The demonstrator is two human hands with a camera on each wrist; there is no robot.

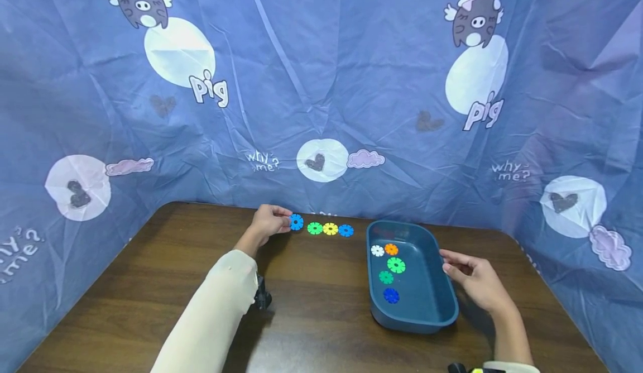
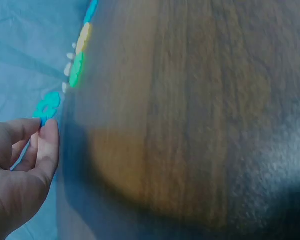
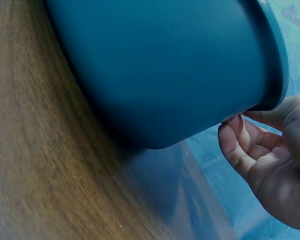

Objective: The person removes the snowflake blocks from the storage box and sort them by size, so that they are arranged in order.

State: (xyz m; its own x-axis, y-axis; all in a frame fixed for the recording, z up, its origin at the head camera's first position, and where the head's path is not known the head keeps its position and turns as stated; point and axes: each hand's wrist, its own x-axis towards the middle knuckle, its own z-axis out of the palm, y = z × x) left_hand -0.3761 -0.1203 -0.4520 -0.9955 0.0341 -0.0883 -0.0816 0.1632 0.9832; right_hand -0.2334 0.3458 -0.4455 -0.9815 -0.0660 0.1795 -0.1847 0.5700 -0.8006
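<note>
In the head view, my left hand (image 1: 269,221) pinches a blue notched plastic disc (image 1: 296,222) by its edge at the table's far side. To its right a green disc (image 1: 315,228), a yellow disc (image 1: 330,228) and another blue disc (image 1: 346,230) lie in a row. The left wrist view shows the pinched disc (image 2: 48,105) between thumb and fingers, apart from the green one (image 2: 76,70). My right hand (image 1: 477,281) grips the right rim of a dark blue plastic tub (image 1: 414,326). In the right wrist view, that hand (image 3: 275,155) is at the tub's rim, its fingertips partly hidden.
Inside the tub lie a white disc (image 1: 377,250), an orange disc (image 1: 391,249), a light green disc (image 1: 396,265), a darker green disc (image 1: 385,277) and a dark blue disc (image 1: 391,295). A blue printed curtain (image 1: 321,110) hangs behind the brown wooden table (image 1: 321,306).
</note>
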